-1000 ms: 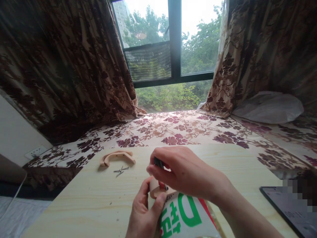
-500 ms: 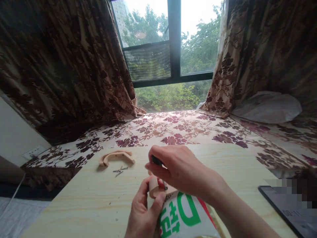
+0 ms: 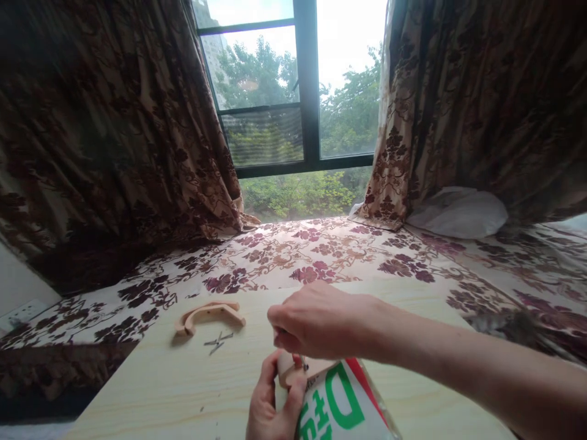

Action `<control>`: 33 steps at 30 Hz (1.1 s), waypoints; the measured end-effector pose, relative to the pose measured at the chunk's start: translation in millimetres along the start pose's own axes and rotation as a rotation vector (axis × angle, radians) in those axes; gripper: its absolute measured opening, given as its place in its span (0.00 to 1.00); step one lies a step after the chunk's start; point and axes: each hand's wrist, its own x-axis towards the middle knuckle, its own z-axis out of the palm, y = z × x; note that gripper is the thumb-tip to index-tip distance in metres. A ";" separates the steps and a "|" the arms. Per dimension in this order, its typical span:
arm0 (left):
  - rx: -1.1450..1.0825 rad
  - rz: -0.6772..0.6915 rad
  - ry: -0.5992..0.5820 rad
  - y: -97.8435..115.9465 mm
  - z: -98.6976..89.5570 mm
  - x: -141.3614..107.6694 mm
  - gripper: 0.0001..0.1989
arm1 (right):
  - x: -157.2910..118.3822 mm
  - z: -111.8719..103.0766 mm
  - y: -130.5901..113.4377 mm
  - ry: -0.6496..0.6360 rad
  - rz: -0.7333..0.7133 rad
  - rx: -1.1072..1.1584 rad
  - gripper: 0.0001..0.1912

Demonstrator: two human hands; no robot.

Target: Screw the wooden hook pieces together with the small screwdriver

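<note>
My left hand [image 3: 274,400] is closed round a small pale wooden piece [image 3: 286,368] with a rounded end, its thumb at the near side. Just above it, my right hand [image 3: 312,321] makes a fist over a screwdriver, whose dark handle is covered by the fingers now. A short bit of metal [image 3: 302,365] shows below the fist, at the wooden piece. Under both hands lies a white packet [image 3: 339,400] with green letters and a red edge. Left of them are two curved wooden pieces [image 3: 211,313] with small holes and several loose screws [image 3: 219,342].
The pale wooden table [image 3: 151,379] carries a few dark crumbs. Beyond its far edge spreads a flower-patterned cloth [image 3: 293,250] below a window [image 3: 312,79] between heavy curtains. A whitish plastic bag [image 3: 458,212] lies at the right on the cloth.
My right hand has turned over and its fingers now hide the dark handle. My left hand still grips the wooden piece. The view has shifted, and the phone at the right is out of sight.
</note>
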 end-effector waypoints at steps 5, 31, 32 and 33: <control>0.105 0.062 0.030 -0.4 0.7 0.7 0.22 | 2.8 -17.9 -6.4 -0.243 -0.125 -0.066 0.08; -0.064 -0.086 -0.179 10.5 -5.1 -2.2 0.28 | -3.1 -10.1 0.3 -0.221 -0.027 -0.091 0.12; -0.067 -0.093 -0.184 10.6 -5.0 -2.6 0.28 | -3.3 -12.6 0.6 -0.226 -0.039 -0.088 0.11; -0.069 -0.099 -0.192 10.6 -4.9 -2.7 0.28 | -3.2 -15.4 0.4 -0.234 -0.054 -0.084 0.10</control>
